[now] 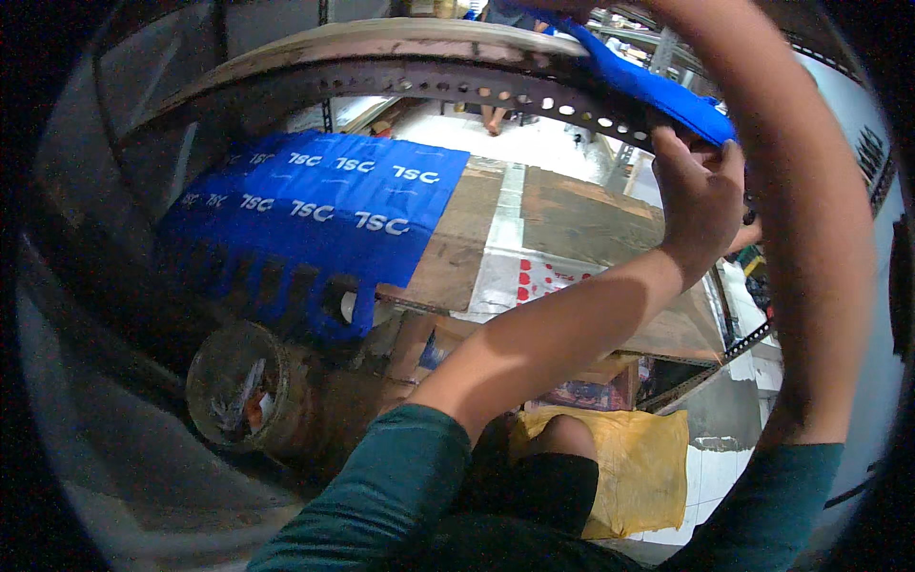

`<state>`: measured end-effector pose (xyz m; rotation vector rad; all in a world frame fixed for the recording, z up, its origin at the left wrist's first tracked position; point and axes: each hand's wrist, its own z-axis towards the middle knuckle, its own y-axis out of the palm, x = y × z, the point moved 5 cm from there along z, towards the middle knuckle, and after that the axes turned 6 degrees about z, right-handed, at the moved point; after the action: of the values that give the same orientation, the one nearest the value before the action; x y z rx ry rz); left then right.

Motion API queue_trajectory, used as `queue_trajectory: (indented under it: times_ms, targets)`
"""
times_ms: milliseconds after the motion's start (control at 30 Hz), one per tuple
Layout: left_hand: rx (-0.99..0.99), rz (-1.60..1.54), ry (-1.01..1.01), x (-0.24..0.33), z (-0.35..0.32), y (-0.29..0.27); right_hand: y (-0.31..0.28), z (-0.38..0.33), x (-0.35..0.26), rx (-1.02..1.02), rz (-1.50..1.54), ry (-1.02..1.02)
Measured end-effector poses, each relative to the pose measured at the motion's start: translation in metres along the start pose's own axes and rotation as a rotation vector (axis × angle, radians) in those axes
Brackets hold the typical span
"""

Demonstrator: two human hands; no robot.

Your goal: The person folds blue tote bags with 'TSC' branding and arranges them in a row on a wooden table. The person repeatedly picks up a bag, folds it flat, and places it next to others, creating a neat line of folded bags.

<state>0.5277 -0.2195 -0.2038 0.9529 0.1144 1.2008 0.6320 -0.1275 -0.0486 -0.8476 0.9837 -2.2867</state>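
Gripping a blue fabric strip against the perforated metal shelf rail, the left hand has fingers curled shut on the strip's lower end, just under the rail. The right arm runs up along the right edge of view; the right hand is cut off at the top, so its grasp can't be told. The strip's upper end disappears toward the top of frame too.

Below the rail: a stack of blue printed fabric pieces lying on a cardboard sheet, with cut tabs hanging over its near edge. The left forearm crosses in front of the cardboard and hides part of it. Lower left, a dirty round container with scraps inside, contents hard to make out. A yellow bag sits near the person's knee. Fisheye rim dark, left side mostly unreadable.
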Motion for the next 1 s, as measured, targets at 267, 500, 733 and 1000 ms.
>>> queue_trajectory:
  times_ms: [267, 500, 733, 1000]
  targets:
    - [0.173, -0.142, 0.018, 0.092, 0.028, -0.124, -0.008, -0.165, 0.123, 0.664, 0.346, -0.08]
    - [0.039, 0.048, -0.051, 0.184, 0.012, -0.247, 0.19, -0.264, 0.086, 1.105, 1.121, 0.636]
    - [0.286, 0.262, -0.215, 0.223, -0.05, -0.311, 0.308, -0.238, -0.077, -0.087, 2.788, 0.339]
    - [0.239, 1.122, -0.608, 0.144, -0.103, -0.409, 0.357, -0.316, -0.068, -0.314, 2.158, 0.934]
